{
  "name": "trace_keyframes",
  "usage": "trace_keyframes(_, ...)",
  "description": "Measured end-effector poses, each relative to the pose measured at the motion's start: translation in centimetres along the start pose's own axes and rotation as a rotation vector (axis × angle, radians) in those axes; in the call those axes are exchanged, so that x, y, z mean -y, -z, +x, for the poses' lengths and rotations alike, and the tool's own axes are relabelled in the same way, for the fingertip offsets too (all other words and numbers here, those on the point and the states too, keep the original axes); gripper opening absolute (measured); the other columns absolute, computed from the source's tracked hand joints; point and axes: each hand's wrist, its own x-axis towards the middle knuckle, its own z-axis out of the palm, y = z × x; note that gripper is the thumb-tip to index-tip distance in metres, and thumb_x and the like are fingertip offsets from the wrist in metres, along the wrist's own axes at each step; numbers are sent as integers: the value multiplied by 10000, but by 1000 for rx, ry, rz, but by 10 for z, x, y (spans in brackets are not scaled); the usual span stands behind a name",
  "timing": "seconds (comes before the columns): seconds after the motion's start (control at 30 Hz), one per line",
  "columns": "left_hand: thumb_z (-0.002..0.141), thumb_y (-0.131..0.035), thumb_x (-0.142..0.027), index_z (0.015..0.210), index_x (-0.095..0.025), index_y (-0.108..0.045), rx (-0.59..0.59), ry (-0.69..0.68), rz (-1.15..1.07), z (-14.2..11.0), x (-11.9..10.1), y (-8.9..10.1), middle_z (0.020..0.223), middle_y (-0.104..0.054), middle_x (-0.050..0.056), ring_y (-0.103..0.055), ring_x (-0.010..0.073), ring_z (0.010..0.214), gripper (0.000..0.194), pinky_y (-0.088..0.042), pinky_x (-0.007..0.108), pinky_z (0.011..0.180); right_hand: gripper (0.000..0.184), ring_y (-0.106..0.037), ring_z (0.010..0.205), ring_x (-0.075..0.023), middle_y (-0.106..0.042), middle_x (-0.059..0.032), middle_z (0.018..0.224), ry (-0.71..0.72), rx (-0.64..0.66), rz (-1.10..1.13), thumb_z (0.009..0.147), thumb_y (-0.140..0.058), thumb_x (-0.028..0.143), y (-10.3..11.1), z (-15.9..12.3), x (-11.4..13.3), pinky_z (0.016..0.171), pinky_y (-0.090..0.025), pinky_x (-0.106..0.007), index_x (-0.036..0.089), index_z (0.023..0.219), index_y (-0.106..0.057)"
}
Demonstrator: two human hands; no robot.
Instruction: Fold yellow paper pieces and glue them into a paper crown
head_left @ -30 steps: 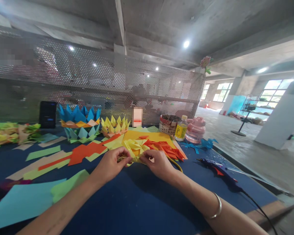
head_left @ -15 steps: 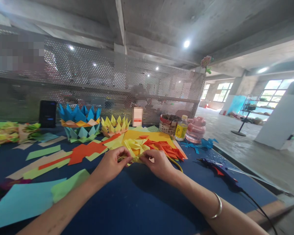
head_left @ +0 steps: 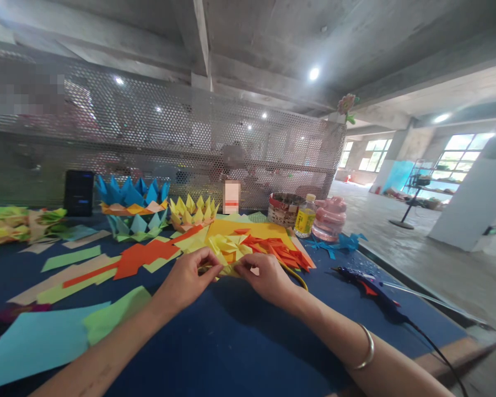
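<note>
Near the middle of the table, my left hand [head_left: 195,274] and my right hand [head_left: 268,277] face each other with a small gap between them. Both are closed, thumbs and fingers pinching a small piece of yellow paper [head_left: 228,269] from either side. Much of it is covered by my fingertips. Just behind lie folded yellow paper pieces [head_left: 231,247], and folded orange-red pieces [head_left: 279,249] are heaped to their right. A larger yellow sheet [head_left: 256,227] is under these heaps. A silver bangle circles my right forearm.
Left of my hands are an orange-red cut paper [head_left: 143,258] and a light blue sheet [head_left: 37,339]. Folded-paper rings, blue [head_left: 134,193] and yellow [head_left: 194,210], stand behind. A glue gun [head_left: 370,289] with a cord lies right, near a bottle [head_left: 305,218] and pink jug [head_left: 330,220].
My hands stay almost in place, still pinching the yellow paper. The view has shifted very slightly, and nothing else on the table has visibly moved.
</note>
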Motion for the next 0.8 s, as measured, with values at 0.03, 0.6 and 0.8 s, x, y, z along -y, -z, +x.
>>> trace_keyframes(0.03,787,-574,-338,711,-196,-549,2,2,1,0,0,0,671,-626,-13,-656,169,631,164,-508,278,629,186,-497,616,-99,-601,7,654,1,0,2,840,-543,210,0,0,0,581,-335,-214,167,673,-613)
trace_keyframes(0.6,793,-554,-299,687,-202,-549,-24,-43,94,-2,-3,0,647,-635,-3,-623,167,642,143,-488,277,637,235,-387,560,-82,-467,40,572,3,-3,33,816,-527,232,-3,-1,-1,545,-294,-210,167,592,-496)
trace_keyframes(0.8,794,-537,-281,676,-201,-534,-67,-103,161,-5,-10,-1,659,-620,-4,-609,162,665,143,-473,265,638,328,-320,555,-75,-362,60,549,-69,47,150,781,-590,350,-5,1,-6,507,-247,-207,170,572,-414)
